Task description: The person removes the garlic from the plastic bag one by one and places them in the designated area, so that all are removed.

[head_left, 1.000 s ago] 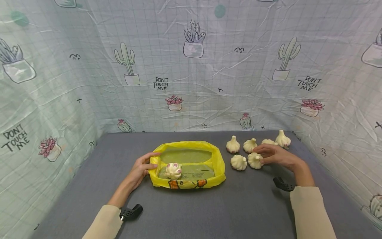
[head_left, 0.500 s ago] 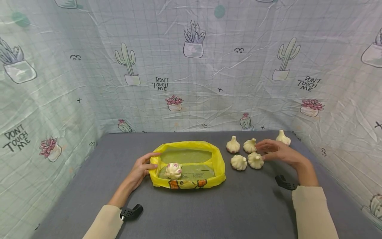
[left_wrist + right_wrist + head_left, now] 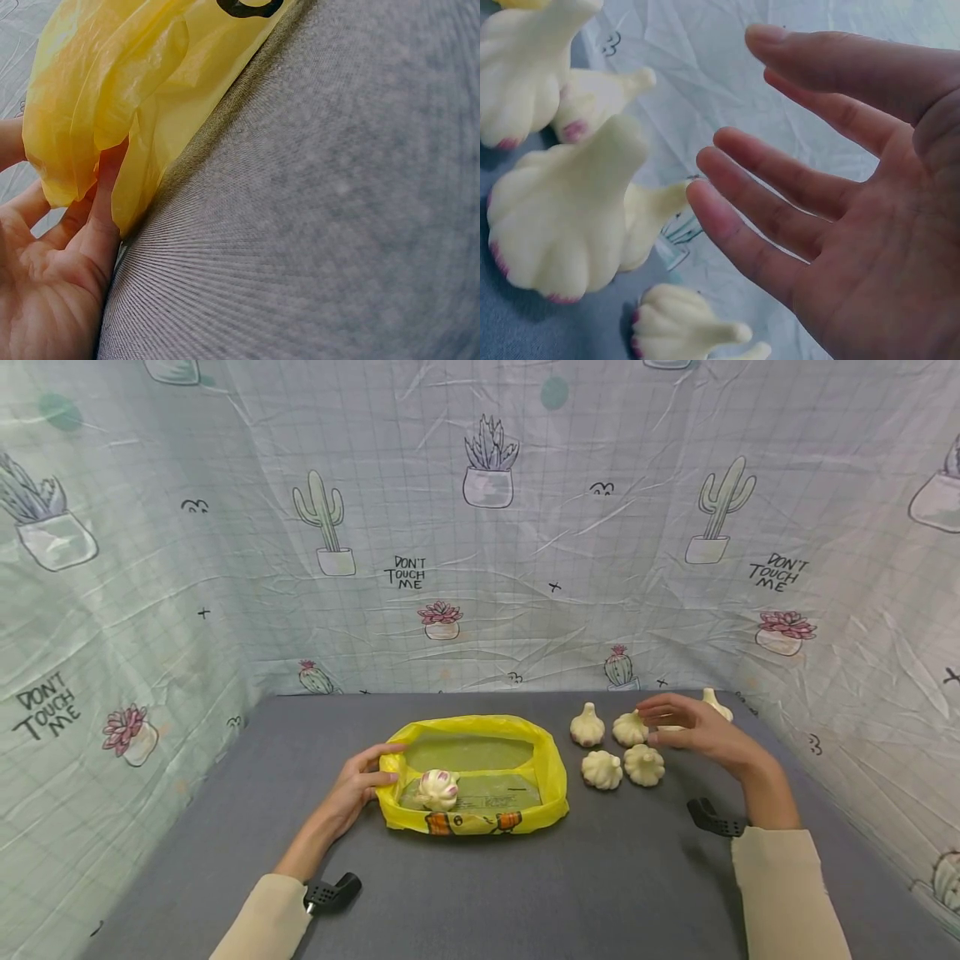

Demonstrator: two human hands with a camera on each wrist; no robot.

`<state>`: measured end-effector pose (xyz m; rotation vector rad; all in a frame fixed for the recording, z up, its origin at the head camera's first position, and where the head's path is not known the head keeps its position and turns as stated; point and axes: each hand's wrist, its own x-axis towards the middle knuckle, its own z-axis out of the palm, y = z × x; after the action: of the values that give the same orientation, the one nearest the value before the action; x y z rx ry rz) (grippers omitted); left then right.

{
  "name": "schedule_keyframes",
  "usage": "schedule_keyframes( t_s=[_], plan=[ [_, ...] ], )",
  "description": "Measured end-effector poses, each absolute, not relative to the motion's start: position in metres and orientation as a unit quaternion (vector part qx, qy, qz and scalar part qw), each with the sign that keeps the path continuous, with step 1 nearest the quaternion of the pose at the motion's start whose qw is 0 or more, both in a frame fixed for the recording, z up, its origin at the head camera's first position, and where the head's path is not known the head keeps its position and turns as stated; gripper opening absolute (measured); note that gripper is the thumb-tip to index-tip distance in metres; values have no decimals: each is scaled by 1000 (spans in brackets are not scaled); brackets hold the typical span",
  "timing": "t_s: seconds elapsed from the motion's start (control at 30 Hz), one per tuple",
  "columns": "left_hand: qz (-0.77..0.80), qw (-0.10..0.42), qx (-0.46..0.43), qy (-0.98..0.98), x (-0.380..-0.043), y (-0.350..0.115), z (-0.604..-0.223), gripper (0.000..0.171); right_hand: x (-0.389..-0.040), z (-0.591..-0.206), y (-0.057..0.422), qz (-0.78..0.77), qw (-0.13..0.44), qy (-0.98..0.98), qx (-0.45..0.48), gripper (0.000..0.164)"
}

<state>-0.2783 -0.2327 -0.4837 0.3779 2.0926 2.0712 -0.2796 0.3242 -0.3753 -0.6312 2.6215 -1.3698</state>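
My left hand [image 3: 352, 787] grips the left end of a yellow plastic bag [image 3: 553, 777] that lies wide open on the table, its rim pinched between thumb and fingers. Inside the bag, toward its left side, sits one garlic bulb [image 3: 438, 790] with purple streaks. In the left wrist view, the fingers pass behind the yellow plastic [image 3: 142, 90]. On the right, my right hand [image 3: 701, 731] hovers over the loose garlic, fingers spread and holding nothing. The nearest bulbs are one [image 3: 643, 765] below the thumb and another [image 3: 630, 729] beside the fingertips. The hand partly covers a bulb behind it.
More garlic bulbs stand near: one [image 3: 587, 725] at the back, one [image 3: 602, 770] in front of it, one [image 3: 718, 703] at the far right. The grey table [image 3: 480, 893] ends at a printed curtain [image 3: 525, 568] behind and at both sides.
My right hand has lifted slightly away from the front bulbs, its fingers now higher and more spread. My left hand and the bag stay as they were.
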Motion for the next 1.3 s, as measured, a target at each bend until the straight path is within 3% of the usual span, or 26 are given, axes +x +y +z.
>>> schedule_keyframes(
  t_s=[0.73,1.3],
  plan=[
    [700,93,112,699,-279,-231,-482,60,-273,-356,283,-447,23,864,-229,50],
    [701,93,112,698,-279,-231,-483,60,-278,-361,246,-464,36,842,-274,48]
  ],
)
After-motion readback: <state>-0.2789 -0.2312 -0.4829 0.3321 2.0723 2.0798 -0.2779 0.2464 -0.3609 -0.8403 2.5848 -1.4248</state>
